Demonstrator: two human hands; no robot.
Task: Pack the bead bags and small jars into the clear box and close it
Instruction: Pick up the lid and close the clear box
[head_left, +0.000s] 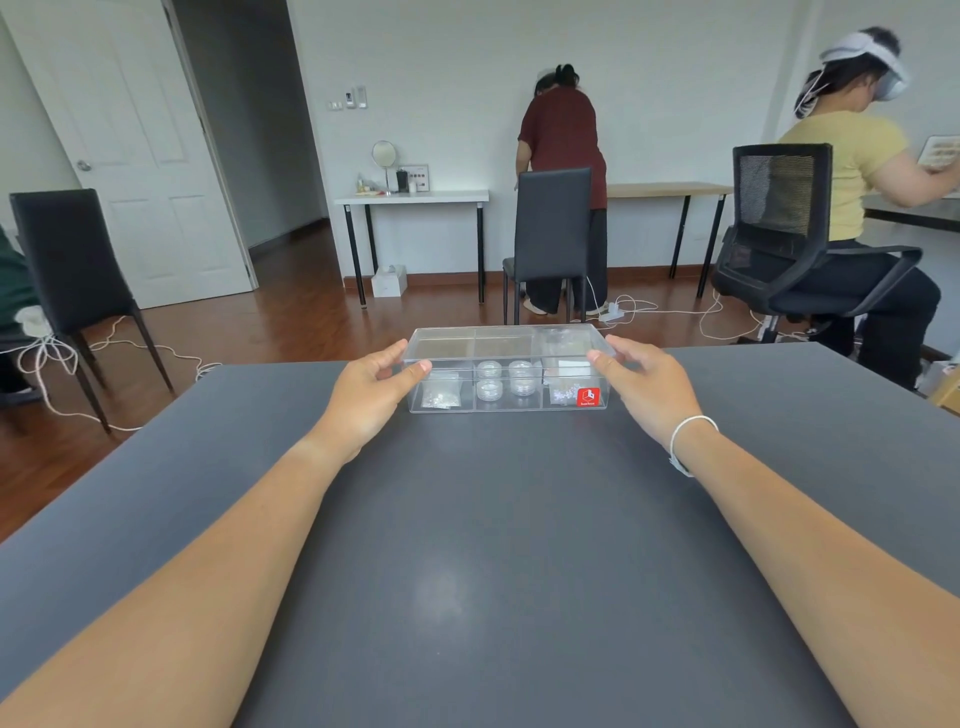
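The clear box (506, 408) stands near the far edge of the dark grey table (493, 519), with its lid (504, 338) lying on top. Through its walls I see a bead bag (440, 396) in the left compartment, three small jars (489, 389) in the middle one, and more bead bags (562, 388) on the right behind a red sticker (588, 397). My left hand (371, 389) pinches the lid's left end between thumb and fingers. My right hand (649, 382) holds the lid's right end the same way.
The table's far edge runs just behind the box. Beyond it are black chairs (550, 234), cables on the wooden floor, a white side table (415, 197), and two people working at desks along the wall.
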